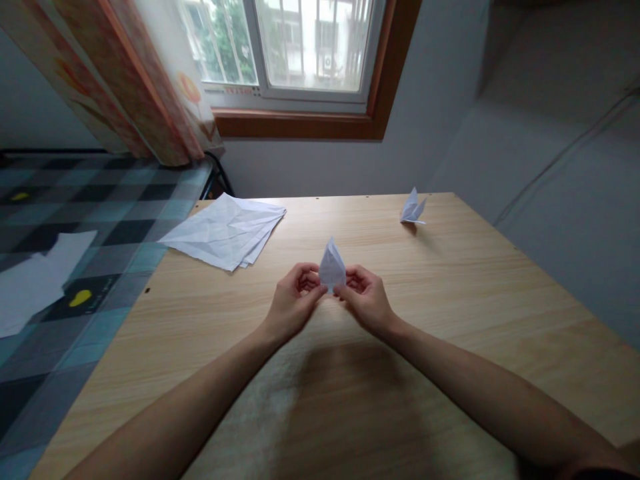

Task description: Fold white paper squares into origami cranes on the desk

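Note:
A small folded white paper piece point(331, 266) stands point-up between both hands, just above the wooden table point(450, 313). My left hand point(294, 300) pinches its lower left edge with curled fingers. My right hand point(365, 298) pinches its lower right edge the same way. Both forearms stretch in from the near edge of the table. A finished folded paper figure point(413, 209) sits on the table at the far right, well away from my hands.
A loose stack of creased white sheets point(225, 230) lies at the table's far left. Left of the table is a bed with a checked cover point(75, 220) and a white sheet point(35, 280) on it. A window and curtain are behind.

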Demonstrator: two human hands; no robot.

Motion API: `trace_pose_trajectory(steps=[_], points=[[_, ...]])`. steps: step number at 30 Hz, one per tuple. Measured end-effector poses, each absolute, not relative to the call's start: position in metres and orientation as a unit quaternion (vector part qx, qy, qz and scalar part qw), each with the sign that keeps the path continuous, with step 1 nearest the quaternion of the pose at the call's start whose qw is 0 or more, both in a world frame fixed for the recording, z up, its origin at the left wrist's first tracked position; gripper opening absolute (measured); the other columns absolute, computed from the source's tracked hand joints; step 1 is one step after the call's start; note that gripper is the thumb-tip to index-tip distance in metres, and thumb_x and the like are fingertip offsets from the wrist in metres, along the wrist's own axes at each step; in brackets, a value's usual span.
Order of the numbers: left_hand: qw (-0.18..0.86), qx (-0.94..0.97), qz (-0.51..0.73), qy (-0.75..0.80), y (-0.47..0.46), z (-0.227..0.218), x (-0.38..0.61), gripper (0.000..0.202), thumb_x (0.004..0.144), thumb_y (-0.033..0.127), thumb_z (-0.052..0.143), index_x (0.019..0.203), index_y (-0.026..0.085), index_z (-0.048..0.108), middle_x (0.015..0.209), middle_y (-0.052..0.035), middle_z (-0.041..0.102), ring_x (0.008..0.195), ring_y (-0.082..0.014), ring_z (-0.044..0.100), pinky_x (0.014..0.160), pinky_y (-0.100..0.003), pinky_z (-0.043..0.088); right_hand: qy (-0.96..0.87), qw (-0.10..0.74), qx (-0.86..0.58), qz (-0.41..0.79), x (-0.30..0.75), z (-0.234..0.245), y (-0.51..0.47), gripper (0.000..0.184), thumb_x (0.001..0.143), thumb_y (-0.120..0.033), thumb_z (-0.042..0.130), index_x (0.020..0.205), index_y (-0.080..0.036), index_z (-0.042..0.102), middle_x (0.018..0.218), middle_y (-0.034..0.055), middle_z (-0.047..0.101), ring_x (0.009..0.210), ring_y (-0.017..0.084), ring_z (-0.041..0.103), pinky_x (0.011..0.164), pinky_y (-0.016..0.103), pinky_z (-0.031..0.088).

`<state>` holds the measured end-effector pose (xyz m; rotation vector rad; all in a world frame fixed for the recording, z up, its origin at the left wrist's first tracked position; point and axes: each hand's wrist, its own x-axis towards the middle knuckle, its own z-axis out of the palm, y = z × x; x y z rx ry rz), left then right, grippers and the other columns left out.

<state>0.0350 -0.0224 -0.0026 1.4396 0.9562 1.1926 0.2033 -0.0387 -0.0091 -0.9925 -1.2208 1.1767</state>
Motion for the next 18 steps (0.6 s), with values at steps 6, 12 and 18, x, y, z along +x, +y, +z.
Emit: trace_pose_trajectory(steps=[6,12,18], points=[[0.448,0.629,0.471,0.428,-0.0261,-0.0005,0.0342,0.016,0.077,0.027,0.071,0.081,0.017,0.060,0.074,0.0006,0.061,0.063,-0.0110,0.054,0.058,-0.023,0.041,-0.585,0.551,-0.465,0.372,0.2037,-0.0077,-0.0454,0.020,0.078,-0.035,0.073,0.071,-0.020,0.061,0.064,-0.0029,0.059,0.056,0.011,0.051,0.054,0.025,0.042],[0.425,0.654,0.488,0.392,-0.0278,-0.0011,0.0345,0.017,0.079,0.026,0.071,0.089,0.018,0.060,0.100,-0.0042,0.064,0.076,-0.0122,0.058,0.064,-0.024,0.046,-0.634,0.552,-0.465,0.278,0.2045,-0.0048,-0.0495,0.011,0.084,-0.031,0.069,0.081,-0.021,0.065,0.075,0.0003,0.064,0.067,0.014,0.056,0.061,0.028,0.046],[0.386,0.704,0.479,0.355,-0.0290,0.0029,0.0327,0.014,0.079,0.024,0.071,0.090,0.019,0.064,0.106,-0.0070,0.064,0.094,-0.0185,0.062,0.074,-0.029,0.050,-0.628,0.575,-0.436,0.291,0.2039,-0.0082,-0.0478,0.016,0.080,-0.022,0.071,0.094,-0.022,0.063,0.087,0.0012,0.065,0.076,0.016,0.059,0.069,0.029,0.051]])
